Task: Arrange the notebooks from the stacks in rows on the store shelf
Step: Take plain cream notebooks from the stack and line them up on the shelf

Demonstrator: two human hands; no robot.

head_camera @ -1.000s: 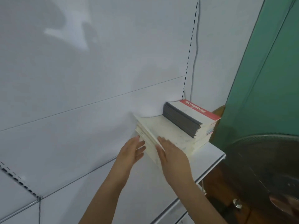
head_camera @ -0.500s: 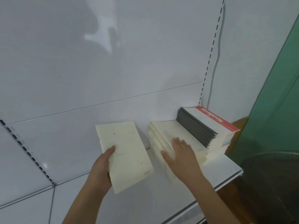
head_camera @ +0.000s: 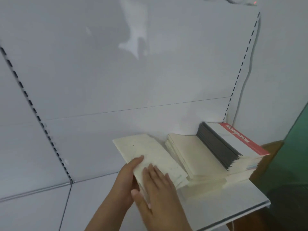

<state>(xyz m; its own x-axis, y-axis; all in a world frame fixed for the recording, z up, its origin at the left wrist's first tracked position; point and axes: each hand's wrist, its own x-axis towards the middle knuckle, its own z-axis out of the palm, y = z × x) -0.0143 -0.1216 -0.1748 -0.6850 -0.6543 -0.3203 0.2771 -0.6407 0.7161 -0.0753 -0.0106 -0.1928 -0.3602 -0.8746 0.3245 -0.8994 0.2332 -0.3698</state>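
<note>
A cream notebook (head_camera: 150, 157) is held at its near end over the white shelf (head_camera: 233, 199), just left of a cream stack (head_camera: 200, 157). It is gripped by the left hand (head_camera: 126, 182), thumb on the cover, while the right hand (head_camera: 158, 189) is laid flat on top, fingers straight. A grey-edged stack with a red-striped cover (head_camera: 233, 140) is seen further right.

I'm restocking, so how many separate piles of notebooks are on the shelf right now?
3: a cream pile under both hands, a cream stack beside it, and a red-topped stack at the right end.
</note>
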